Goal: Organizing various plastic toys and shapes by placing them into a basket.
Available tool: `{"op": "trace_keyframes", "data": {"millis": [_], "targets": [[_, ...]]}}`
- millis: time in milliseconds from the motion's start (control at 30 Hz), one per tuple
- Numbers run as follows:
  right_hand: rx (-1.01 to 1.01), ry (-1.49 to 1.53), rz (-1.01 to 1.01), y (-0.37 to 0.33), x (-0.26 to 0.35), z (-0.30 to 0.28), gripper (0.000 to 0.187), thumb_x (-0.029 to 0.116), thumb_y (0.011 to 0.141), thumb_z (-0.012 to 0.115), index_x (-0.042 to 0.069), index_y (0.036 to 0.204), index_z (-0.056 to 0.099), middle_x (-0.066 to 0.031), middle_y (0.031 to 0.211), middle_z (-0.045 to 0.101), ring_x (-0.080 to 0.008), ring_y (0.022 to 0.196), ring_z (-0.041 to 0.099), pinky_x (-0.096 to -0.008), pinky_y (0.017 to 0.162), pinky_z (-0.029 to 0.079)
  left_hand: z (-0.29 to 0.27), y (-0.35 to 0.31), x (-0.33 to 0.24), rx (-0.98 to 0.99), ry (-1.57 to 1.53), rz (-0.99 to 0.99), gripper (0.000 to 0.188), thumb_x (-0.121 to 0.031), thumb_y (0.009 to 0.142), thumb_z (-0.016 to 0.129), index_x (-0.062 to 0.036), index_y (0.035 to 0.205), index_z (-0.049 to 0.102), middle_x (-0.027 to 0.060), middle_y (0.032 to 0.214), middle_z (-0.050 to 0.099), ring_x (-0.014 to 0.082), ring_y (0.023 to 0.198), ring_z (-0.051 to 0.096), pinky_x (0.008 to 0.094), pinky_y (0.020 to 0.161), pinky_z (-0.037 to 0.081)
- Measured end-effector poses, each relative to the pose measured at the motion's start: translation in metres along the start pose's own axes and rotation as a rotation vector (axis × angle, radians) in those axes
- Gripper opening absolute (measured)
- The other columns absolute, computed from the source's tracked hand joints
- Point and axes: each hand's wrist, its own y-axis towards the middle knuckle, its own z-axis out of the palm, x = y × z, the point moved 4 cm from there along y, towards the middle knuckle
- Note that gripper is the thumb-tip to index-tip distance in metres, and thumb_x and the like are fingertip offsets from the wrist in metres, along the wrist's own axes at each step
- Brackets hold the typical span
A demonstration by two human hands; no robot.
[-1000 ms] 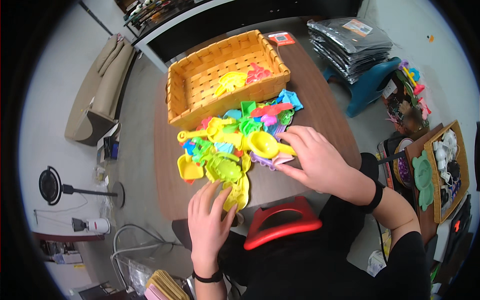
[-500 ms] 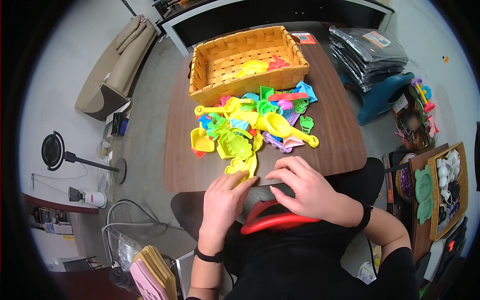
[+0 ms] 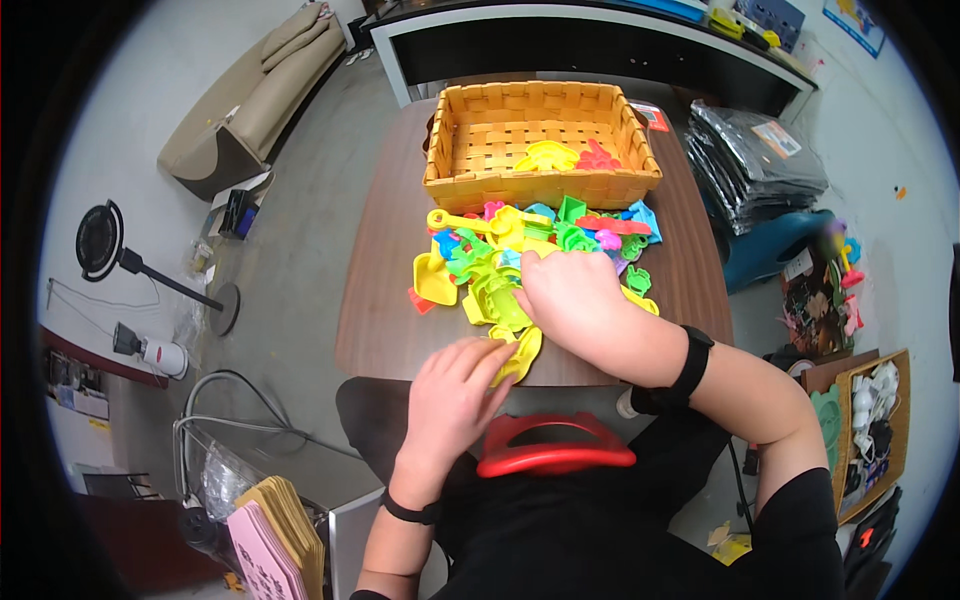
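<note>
Two bare hands, each with a black band at the wrist, over a brown table [image 3: 385, 310] in the middle of the frame.

Left hand [image 3: 452, 392]: below centre, at the table's near edge; thumb and fingers apart, touching a yellow toy mould [image 3: 524, 358]; whether they grip it, cannot tell.

Right hand [image 3: 580, 295]: at centre, back upward, lowered over the toy pile; fingertips hidden, so whether they are together or clamped on a piece, cannot tell.

Toy pile, centre of frame, in front of the basket: one yellow-green mould [image 3: 497, 302], near the left hand; one yellow scoop [image 3: 435, 280], at the pile's left; one long yellow handle [image 3: 462, 223]; one green square cup [image 3: 571, 209]; one long red piece [image 3: 615, 226]; one small green mould [image 3: 638, 280], at the right edge.

One woven basket [image 3: 545, 190], upper centre, on the table; in it, one yellow mould [image 3: 546, 156] just beside one red mould [image 3: 598, 157].

Surroundings: one beige sofa [image 3: 215, 150], upper left; one ring-headed stand [image 3: 165, 280], left; stacked dark packages [image 3: 745, 190], upper right; one red plastic frame [image 3: 555, 467], lower centre.
</note>
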Motion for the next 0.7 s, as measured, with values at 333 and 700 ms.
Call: {"op": "trace_keyframes", "data": {"millis": [333, 700], "targets": [[0.064, -0.112, -0.037, 0.007, 0.005, -0.024, 0.022, 0.015, 0.105, 0.082, 0.0, 0.12, 0.079, -0.0069, 0.097, 0.078, -0.0113, 0.087, 0.065, -0.0285, 0.076, 0.049, 0.034, 0.002, 0.002, 0.106, -0.003, -0.085, 0.042, -0.028, 0.094, 0.087, -0.0157, 0.133, 0.077, 0.0042, 0.129, 0.073, 0.0266, 0.123, 0.07, 0.0431, 0.1, 0.056], [0.069, -0.164, -0.049, 0.051, -0.025, -0.14, 0.019, 0.014, 0.105, 0.082, -0.001, 0.117, 0.079, -0.0047, 0.093, 0.078, -0.0073, 0.082, 0.063, -0.0258, 0.072, 0.047, 0.036, -0.005, -0.016, 0.038, -0.065, -0.1, 0.034, -0.029, 0.096, 0.087, -0.0148, 0.127, 0.08, 0.0039, 0.127, 0.074, 0.0276, 0.118, 0.071, 0.043, 0.095, 0.056]]}}
